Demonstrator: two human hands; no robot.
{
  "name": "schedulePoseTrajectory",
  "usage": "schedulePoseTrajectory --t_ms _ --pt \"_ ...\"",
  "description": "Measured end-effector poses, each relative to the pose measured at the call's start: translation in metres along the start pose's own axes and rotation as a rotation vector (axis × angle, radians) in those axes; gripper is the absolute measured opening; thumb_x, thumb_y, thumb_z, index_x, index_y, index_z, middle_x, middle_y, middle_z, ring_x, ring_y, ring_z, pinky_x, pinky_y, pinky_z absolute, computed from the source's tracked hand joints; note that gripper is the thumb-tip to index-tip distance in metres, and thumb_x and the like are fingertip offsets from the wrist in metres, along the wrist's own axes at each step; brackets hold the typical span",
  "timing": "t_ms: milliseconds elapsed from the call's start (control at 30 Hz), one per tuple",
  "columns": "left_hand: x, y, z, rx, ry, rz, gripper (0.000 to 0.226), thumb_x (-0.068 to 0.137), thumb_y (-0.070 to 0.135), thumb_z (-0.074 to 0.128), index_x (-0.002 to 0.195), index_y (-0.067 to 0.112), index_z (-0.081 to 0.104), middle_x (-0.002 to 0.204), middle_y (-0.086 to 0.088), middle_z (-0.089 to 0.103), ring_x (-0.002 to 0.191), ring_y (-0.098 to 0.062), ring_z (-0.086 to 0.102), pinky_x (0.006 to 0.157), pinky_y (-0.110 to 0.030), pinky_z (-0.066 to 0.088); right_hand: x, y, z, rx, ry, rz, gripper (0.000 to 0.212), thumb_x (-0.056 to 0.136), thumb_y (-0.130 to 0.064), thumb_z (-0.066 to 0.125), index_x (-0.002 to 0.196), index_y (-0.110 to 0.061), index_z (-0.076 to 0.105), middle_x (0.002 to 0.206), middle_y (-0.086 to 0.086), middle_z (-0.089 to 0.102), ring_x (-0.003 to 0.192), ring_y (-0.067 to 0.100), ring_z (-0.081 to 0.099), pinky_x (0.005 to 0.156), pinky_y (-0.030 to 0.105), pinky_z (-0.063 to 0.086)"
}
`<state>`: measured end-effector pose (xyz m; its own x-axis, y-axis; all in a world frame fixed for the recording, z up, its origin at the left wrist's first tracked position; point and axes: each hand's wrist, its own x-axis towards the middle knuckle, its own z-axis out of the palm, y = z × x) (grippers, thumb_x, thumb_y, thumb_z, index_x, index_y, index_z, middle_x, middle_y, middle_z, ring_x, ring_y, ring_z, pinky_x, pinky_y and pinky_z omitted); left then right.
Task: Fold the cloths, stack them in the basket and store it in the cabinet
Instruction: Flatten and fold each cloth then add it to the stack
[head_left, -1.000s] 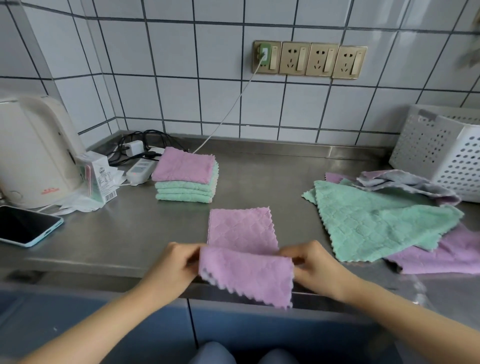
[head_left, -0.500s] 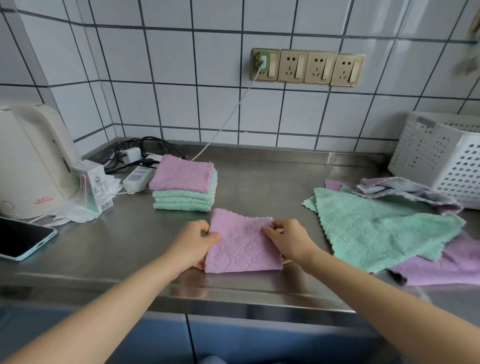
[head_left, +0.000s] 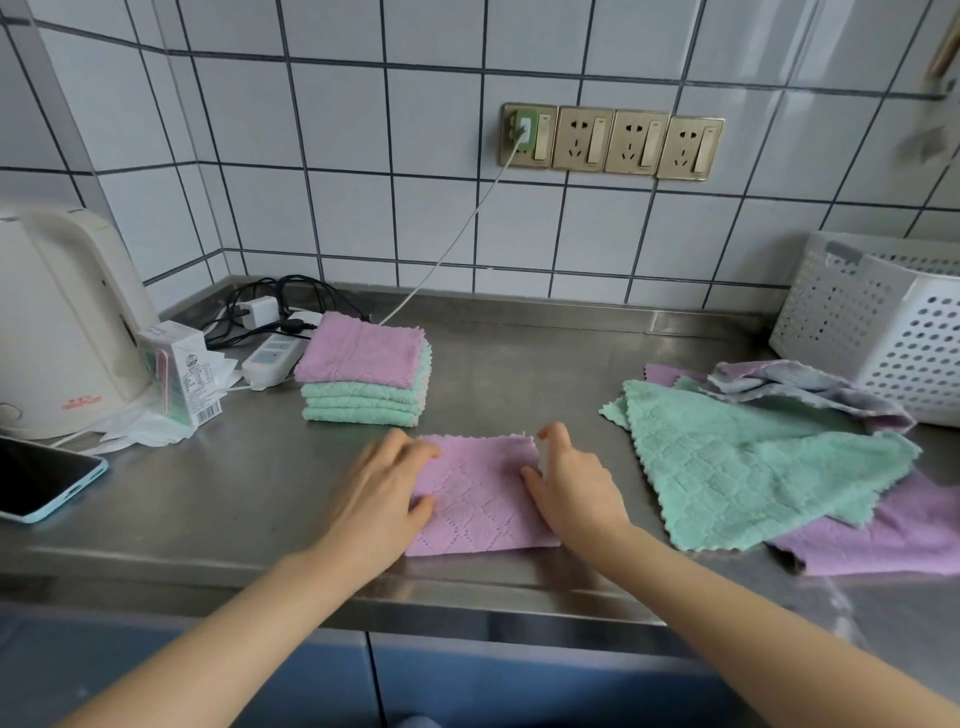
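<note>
Fingers of left hand (head_left: 382, 491) rest flat on the folded pink cloth (head_left: 480, 501); right hand (head_left: 571, 486) pinches its right edge. Cloth sits at the counter (head_left: 208, 499) front, near the stack (head_left: 363, 376). Square corners and press flat, then stack. Basket (head_left: 883, 322) far right.

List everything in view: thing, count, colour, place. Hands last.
folded cloth: 1, pink, counter front centre, under both hands
cloth stack: 1 pink on top of green ones, behind the folded cloth
unfolded cloths: loose pile, green, pink, grey, counter right
basket: 1, white, perforated, far right
kettle: 1, cream, far left
carton: 1, white, beside kettle
phone: 1, blue edge, left front
power strip: 1, white, with chargers and cables, back left
wall sockets: 4, gold, on tiles
counter: 1, steel
left hand: on folded cloth's left edge
right hand: at its right edge
</note>
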<state>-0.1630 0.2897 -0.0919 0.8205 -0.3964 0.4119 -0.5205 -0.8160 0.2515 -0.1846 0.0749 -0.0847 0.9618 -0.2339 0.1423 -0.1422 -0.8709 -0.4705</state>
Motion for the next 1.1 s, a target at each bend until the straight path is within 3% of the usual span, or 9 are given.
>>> schedulePoseTrajectory --t_ms 100,167,367,467,600,733,933,1033,1100 --pt "-0.002 -0.009 0.001 -0.004 -0.228 0.055 0.064 0.084 0.056 0.022 0.138 0.03 0.046 0.149 0.013 0.035 0.141 -0.014 0.025 0.117 -0.038 0.019 -0.004 0.001 0.002 -0.303 0.063 -0.194 0.032 0.096 -0.026 0.039 0.128 -0.023 0.04 0.108 0.007 0.044 0.088 0.035 0.057 0.061 0.035 0.044" --pt "-0.005 -0.013 0.001 0.024 -0.331 -0.021 0.081 0.076 0.064 0.005 0.144 0.034 0.035 0.154 0.018 0.021 0.146 -0.009 0.009 0.117 -0.037 0.008 -0.003 0.006 0.004 -0.336 0.044 -0.212 0.034 0.099 -0.03 0.036 0.132 -0.026 0.042 0.108 0.007 0.041 0.093 0.032 0.052 0.062 0.037 0.048" --pt "-0.005 -0.008 -0.007 -0.176 -0.342 -0.218 0.048 0.096 0.042 0.045 0.142 0.032 0.039 0.154 0.004 0.03 0.146 -0.015 0.013 0.116 -0.037 0.018 -0.002 0.013 0.009 -0.385 0.041 -0.218 0.036 0.1 -0.036 0.034 0.131 -0.027 0.05 0.113 0.009 0.049 0.097 0.033 0.046 0.079 0.039 0.044" --pt "0.002 -0.001 -0.007 -0.367 -0.29 -0.291 0.05 0.091 0.028 0.057 0.139 0.028 0.043 0.143 -0.001 0.047 0.135 -0.016 0.038 0.105 -0.028 0.031 -0.001 0.013 0.009 -0.378 0.003 -0.189 0.036 0.101 -0.035 0.03 0.13 -0.027 0.05 0.115 0.008 0.048 0.099 0.032 0.045 0.084 0.038 0.043" --pt "0.015 0.009 -0.009 -0.959 -0.036 -0.548 0.047 0.081 -0.001 0.064 0.119 0.025 0.053 0.126 0.0 0.059 0.108 -0.011 0.057 0.094 -0.025 0.043 -0.001 0.014 0.011 -0.352 0.003 -0.193 0.036 0.101 -0.034 0.03 0.13 -0.028 0.05 0.113 0.007 0.05 0.096 0.031 0.044 0.087 0.037 0.041" --pt "0.018 0.005 0.0 -1.151 0.094 -0.79 0.061 0.072 -0.002 0.072 0.122 0.028 0.052 0.118 0.004 0.058 0.102 -0.014 0.061 0.095 -0.04 0.05 0.0 0.02 0.015 -0.276 0.058 -0.209 0.036 0.1 -0.032 0.035 0.131 -0.03 0.052 0.111 0.007 0.055 0.096 0.033 0.047 0.088 0.037 0.041" --pt "0.014 0.006 0.0 -1.246 0.169 -0.715 0.065 0.072 -0.017 0.065 0.115 0.031 0.054 0.108 0.006 0.066 0.093 -0.017 0.067 0.086 -0.039 0.054 0.003 0.023 0.022 -0.21 0.096 -0.201 0.04 0.098 -0.038 0.033 0.134 -0.033 0.049 0.112 0.005 0.059 0.098 0.034 0.048 0.091 0.037 0.039" --pt "0.019 0.003 -0.006 -1.199 0.245 -0.584 0.06 0.074 -0.02 0.062 0.108 0.03 0.061 0.108 0.01 0.067 0.092 -0.01 0.067 0.081 -0.026 0.055 0.01 0.015 0.029 -0.043 0.065 -0.187 0.055 0.089 -0.055 0.021 0.138 -0.041 0.04 0.105 -0.007 0.059 0.101 0.029 0.052 0.095 0.038 0.037" --pt "0.025 -0.003 -0.013 -1.201 0.305 -0.533 0.055 0.074 -0.019 0.063 0.103 0.028 0.065 0.106 0.012 0.068 0.091 -0.002 0.067 0.079 -0.016 0.053 0.013 0.001 0.029 0.143 0.047 -0.193 0.049 0.094 -0.051 0.03 0.142 -0.042 0.034 0.089 -0.015 0.053 0.092 0.02 0.049 0.101 0.04 0.035"
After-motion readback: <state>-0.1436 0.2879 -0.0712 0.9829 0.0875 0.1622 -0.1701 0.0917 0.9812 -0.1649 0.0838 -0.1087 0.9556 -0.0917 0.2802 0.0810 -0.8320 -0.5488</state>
